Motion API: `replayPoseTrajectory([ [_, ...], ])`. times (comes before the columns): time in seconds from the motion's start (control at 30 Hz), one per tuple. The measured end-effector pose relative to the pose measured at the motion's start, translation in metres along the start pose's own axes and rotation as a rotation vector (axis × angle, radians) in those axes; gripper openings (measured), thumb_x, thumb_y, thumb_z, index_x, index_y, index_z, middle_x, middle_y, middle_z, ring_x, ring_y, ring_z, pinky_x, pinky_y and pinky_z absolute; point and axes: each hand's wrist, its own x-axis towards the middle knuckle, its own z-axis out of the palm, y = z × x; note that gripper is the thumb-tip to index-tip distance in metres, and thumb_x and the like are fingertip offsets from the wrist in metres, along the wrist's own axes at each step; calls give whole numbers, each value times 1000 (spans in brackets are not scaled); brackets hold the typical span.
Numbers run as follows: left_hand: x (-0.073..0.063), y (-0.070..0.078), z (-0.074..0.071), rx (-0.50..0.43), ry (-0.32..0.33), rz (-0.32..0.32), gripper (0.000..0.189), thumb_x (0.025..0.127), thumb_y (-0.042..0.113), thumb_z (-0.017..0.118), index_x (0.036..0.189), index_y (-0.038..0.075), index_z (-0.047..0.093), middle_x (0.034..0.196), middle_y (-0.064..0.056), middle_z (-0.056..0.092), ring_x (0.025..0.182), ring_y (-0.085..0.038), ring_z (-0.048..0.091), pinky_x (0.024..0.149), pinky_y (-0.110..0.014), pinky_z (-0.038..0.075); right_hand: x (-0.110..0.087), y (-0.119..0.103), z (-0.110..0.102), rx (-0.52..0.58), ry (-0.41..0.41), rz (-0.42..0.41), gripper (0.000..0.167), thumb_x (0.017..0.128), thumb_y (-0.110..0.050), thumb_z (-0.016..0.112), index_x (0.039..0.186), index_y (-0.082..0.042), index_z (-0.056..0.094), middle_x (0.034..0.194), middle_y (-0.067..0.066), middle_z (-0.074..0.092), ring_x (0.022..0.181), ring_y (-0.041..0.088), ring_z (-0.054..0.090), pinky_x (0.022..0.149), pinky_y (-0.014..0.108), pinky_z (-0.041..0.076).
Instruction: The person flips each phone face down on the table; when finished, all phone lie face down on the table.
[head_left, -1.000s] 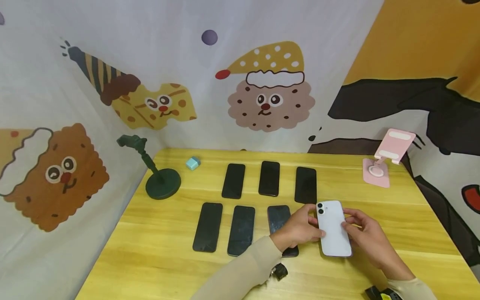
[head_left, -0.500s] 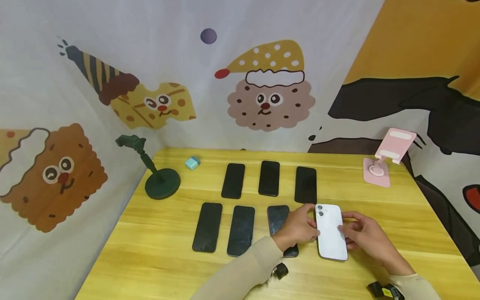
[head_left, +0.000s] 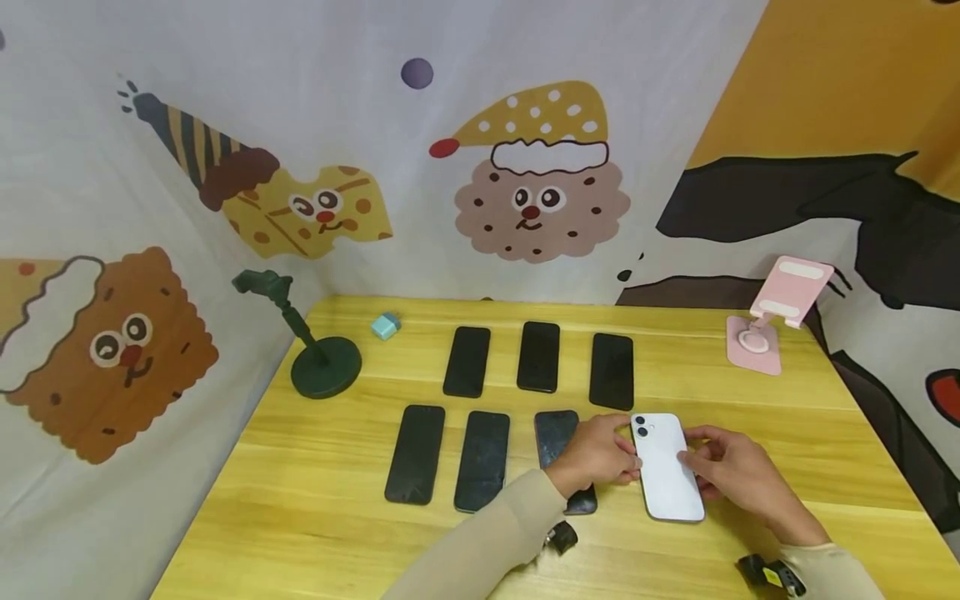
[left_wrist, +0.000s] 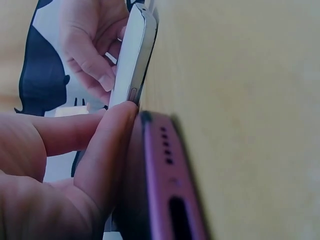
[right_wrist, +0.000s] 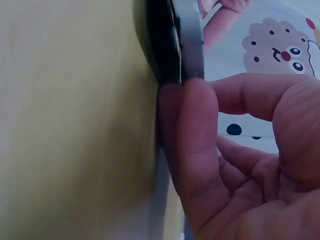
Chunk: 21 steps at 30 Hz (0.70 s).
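A white phone [head_left: 670, 468], its back with two camera lenses facing up, lies at or just above the table at the right of the front row. My left hand [head_left: 597, 452] pinches its left edge, while my right hand [head_left: 738, 475] holds the right edge between thumb and fingers. In the left wrist view, thumb and finger meet at the white phone's side [left_wrist: 135, 60]. A dark phone [head_left: 555, 437] lies partly hidden beneath my left hand and wrist; its pink-purple edge [left_wrist: 172, 165] shows speaker holes and a port. Whether the white phone touches the table cannot be told.
Two more dark phones [head_left: 482, 461] complete the front row on the wooden table [head_left: 300, 517]. Behind is a row of three black phones [head_left: 538, 357]. A dark green stand [head_left: 326, 367] and light blue cube-like block [head_left: 386, 326] are back left; a pink phone stand [head_left: 753, 337] is back right.
The white phone has shifted slightly toward the front edge and appears lower, both hands moving with it. The other phones and the stands have stayed put.
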Motion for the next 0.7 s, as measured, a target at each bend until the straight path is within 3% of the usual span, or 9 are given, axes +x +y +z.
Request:
replayPoseTrajectory([
  [0.33,5,-2,-2,-62,-38,-7,67,89,-11,76,151,6,58,85,0,66,69,-21,76,61,-28,63,2,0,-1,-41,11,11,48,101,-15,72,139,10,58,92,12,67,75,20,70,62,33,64],
  [0.53,3,-1,-5,-70,-42,-27,65,92,-8,73,153,5,56,89,-1,69,75,-22,76,66,-31,65,2,-1,-1,-21,6,6,45,100,-12,71,136,13,58,92,12,67,77,21,70,63,33,65],
  [0.7,0,-2,-9,-75,-84,-32,63,92,-6,73,152,7,57,93,2,69,76,-16,73,66,-29,63,1,-1,-2,-35,17,0,45,101,-14,71,136,12,58,92,12,67,77,21,69,63,33,64],
])
